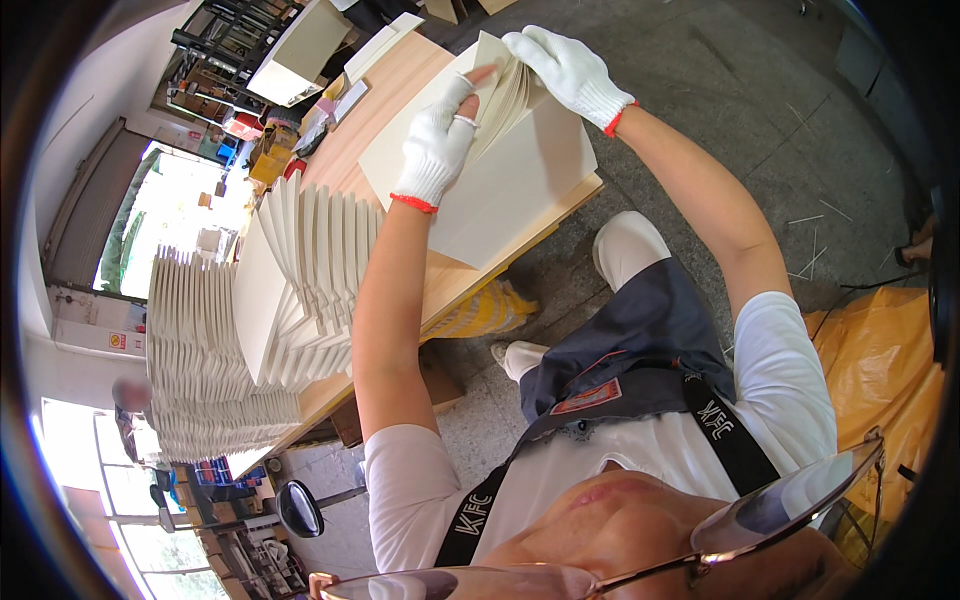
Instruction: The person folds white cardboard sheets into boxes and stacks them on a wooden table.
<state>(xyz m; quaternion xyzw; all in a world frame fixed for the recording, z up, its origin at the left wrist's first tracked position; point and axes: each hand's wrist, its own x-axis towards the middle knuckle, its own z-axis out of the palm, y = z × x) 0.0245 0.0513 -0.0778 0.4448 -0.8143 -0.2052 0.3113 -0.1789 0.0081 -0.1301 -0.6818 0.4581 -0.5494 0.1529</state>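
Note:
A stack of large cream paper sheets [530, 165] lies at the table's edge, its far end bent up into a fan of curved leaves. My right hand [565, 68], in a white knit glove with a red cuff, grips the fanned sheets at their far right edge. My left hand [438, 145] wears a similar glove with bare thumb and index tips. It rests on the left side of the same stack, index finger stretched toward the bent leaves and thumb apart from it. Its other fingers are mostly hidden.
Tall piles of cream sheets [200, 350] in staggered bundles stand on the wooden table [350, 140] to the left. Tools and boxes, including a yellow bin [272, 155], crowd the table's far side. A yellow sack [490, 308] sits below its edge; an orange sheet [875, 360] lies right.

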